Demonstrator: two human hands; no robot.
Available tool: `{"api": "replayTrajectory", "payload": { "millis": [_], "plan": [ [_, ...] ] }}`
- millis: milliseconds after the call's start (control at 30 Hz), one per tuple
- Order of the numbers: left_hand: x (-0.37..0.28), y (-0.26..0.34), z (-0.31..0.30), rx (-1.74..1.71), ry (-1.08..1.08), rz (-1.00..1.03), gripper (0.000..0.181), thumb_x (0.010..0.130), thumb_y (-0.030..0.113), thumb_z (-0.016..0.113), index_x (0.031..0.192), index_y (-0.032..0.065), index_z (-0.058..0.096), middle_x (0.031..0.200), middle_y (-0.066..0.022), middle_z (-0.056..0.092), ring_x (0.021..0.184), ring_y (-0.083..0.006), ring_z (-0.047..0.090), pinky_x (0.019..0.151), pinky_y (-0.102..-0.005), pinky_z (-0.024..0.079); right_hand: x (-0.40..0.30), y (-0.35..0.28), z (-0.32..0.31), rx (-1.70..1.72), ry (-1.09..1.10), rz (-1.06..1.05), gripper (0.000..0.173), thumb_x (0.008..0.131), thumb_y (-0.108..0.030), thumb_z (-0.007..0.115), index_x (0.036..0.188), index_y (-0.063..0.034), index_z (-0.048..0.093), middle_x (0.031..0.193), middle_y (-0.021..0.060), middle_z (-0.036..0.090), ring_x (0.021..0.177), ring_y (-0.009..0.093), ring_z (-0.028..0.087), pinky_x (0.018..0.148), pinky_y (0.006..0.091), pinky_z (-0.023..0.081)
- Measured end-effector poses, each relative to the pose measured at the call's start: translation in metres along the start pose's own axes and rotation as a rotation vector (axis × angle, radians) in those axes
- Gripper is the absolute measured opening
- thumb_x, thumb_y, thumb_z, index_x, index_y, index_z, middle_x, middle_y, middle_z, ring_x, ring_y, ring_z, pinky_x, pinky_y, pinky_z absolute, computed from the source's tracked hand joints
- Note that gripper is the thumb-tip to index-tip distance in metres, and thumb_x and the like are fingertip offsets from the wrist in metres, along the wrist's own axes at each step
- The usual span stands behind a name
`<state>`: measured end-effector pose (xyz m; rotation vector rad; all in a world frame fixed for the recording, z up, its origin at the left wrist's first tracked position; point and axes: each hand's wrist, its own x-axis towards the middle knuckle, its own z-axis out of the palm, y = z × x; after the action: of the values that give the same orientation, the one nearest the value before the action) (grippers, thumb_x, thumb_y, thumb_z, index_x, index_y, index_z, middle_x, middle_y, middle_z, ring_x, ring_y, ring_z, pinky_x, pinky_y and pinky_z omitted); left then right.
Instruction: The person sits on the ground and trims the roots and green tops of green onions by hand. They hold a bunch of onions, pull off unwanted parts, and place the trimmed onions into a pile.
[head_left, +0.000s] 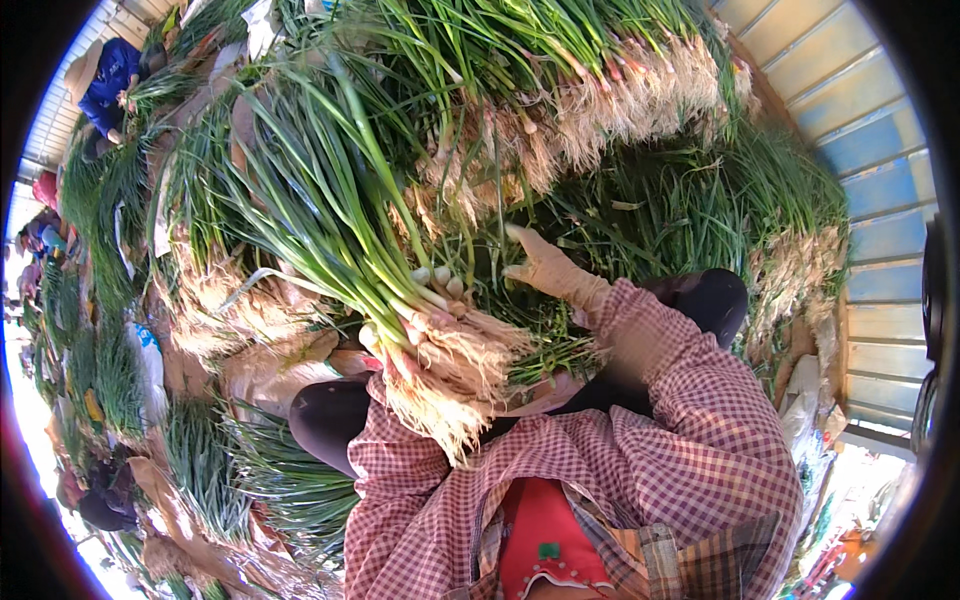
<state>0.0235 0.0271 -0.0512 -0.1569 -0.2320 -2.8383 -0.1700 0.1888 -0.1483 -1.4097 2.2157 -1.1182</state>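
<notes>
A bunch of long-leaved allium plants (360, 255), like green garlic, lies across my left forearm, roots towards me and leaves up to the left. My left hand (441, 279) is mostly hidden beneath it; what look like pale gloved fingertips curl around the stems' right side. The pale roots (450, 367) hang over my left sleeve. To the right, my right hand (551, 262) wears a beige glove. Its fingers are spread and hold nothing, above loose green leaves (555, 341) between my knees.
A large row of rooted plants (622, 97) lies ahead, with another pile (795, 255) at right by a corrugated metal wall (877, 165). More plants (225, 300) lie at left on sacking. A person in blue (109, 86) sits far left.
</notes>
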Motion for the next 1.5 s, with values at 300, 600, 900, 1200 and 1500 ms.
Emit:
{"api": "replayTrajectory", "payload": {
  "millis": [300,600,900,1200,1500],
  "plan": [
    [-0.039,0.008,0.011,0.195,0.170,0.175,0.060,0.085,0.042,0.055,0.122,-0.0049,0.047,0.113,-0.0184,0.056,0.103,-0.0288,0.055,0.093,-0.0397,0.045,0.006,-0.064,-0.032,0.172,-0.382,0.123,0.026,0.094,-0.027,0.050,0.097,-0.0042,0.061,0.093,0.0078,0.063,0.091,0.023,0.061,0.078,0.0326,0.048],
    [-0.040,0.007,-0.007,0.144,0.158,0.178,0.058,0.085,0.040,0.054,0.119,-0.0052,0.048,0.109,-0.0188,0.057,0.100,-0.0289,0.056,0.090,-0.0398,0.047,0.180,-0.009,-0.132,-0.265,0.300,0.242,0.050,0.090,-0.028,0.055,0.132,-0.0058,0.040,0.122,0.0191,0.053,0.101,0.029,0.058,0.087,0.0380,0.048],
    [-0.042,0.001,-0.015,0.134,0.174,0.184,0.055,0.085,0.039,0.054,0.117,-0.0055,0.050,0.105,-0.0193,0.059,0.097,-0.0291,0.058,0.088,-0.0398,0.048,0.134,-0.051,-0.088,0.018,0.145,0.095,0.029,0.093,-0.027,0.050,0.112,-0.0061,0.057,0.079,0.0056,0.061,0.053,0.008,0.048,0.042,0.0223,0.040],
    [-0.039,-0.003,-0.020,0.120,0.159,0.190,0.053,0.085,0.038,0.053,0.114,-0.0058,0.052,0.102,-0.0198,0.060,0.094,-0.0292,0.059,0.085,-0.0399,0.050,0.033,-0.017,-0.017,-0.124,-0.242,-0.046,0.028,0.092,-0.027,0.045,0.076,-0.0050,0.053,0.064,0.0093,0.049,0.060,0.024,0.053,0.063,0.0381,0.049],
    [-0.045,0.011,-0.013,0.136,0.138,0.223,0.050,0.085,0.037,0.053,0.111,-0.0061,0.053,0.098,-0.0203,0.061,0.091,-0.0294,0.061,0.083,-0.0400,0.051,0.221,-0.063,-0.068,-0.389,-0.276,0.465,0.029,0.091,-0.034,0.053,0.102,-0.0084,0.060,0.085,0.0040,0.061,0.069,0.011,0.054,0.064,0.0274,0.047]
  ]
}}
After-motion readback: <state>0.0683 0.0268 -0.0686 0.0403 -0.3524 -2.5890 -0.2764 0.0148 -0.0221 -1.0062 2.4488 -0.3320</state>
